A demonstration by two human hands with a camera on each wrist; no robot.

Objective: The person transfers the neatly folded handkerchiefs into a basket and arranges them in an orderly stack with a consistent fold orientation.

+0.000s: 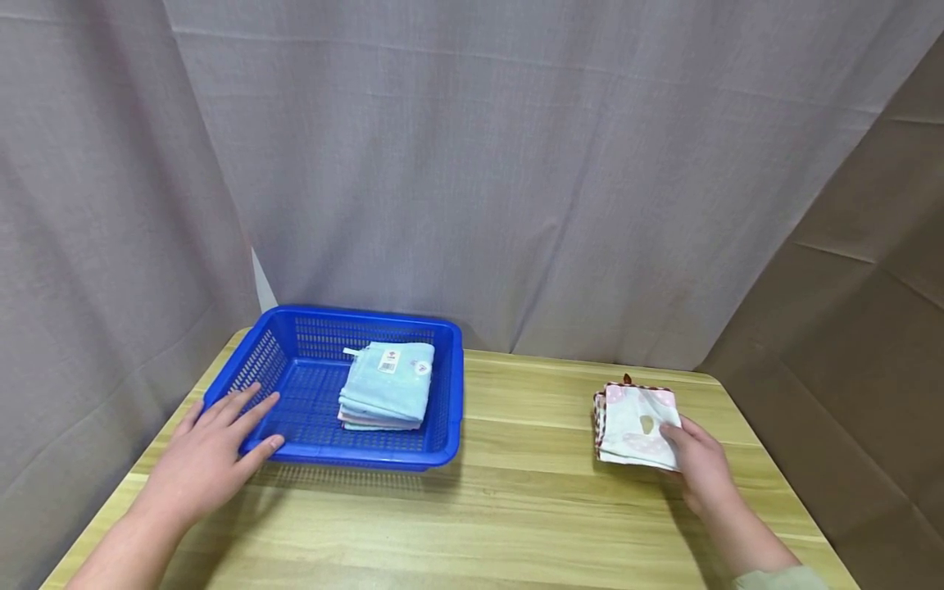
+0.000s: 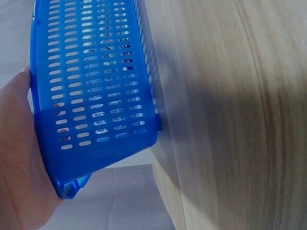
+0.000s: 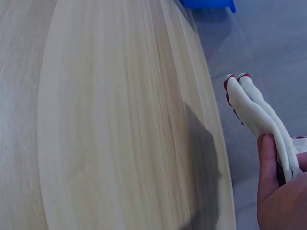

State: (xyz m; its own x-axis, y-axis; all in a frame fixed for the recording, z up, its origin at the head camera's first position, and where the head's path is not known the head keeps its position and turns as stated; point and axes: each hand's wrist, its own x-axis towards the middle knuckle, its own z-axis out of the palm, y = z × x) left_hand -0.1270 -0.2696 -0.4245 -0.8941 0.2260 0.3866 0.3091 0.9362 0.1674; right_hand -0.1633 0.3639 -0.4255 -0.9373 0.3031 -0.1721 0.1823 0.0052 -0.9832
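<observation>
My left hand [image 1: 202, 459] lies over the near left corner of a blue plastic basket [image 1: 354, 456], fingers spread across its rim. In the left wrist view the palm rests against the rim, beside the slotted wall [image 2: 96, 96]. A stack of folded towels [image 1: 388, 381], light blue on top with a white label, sits in the right half of the basket. Over at the right, my right hand [image 1: 704, 469] grips a folded towel [image 1: 634, 410], white with pink patches and a red checked border. The right wrist view shows its thick folded layers [image 3: 259, 110] between thumb and fingers, raised above the table.
The wooden table [image 1: 516, 508] has its back edge along a grey curtain [image 1: 472, 164]. A brown cloth panel [image 1: 848, 369] hangs on the right. Table surface lies between the basket and the right hand.
</observation>
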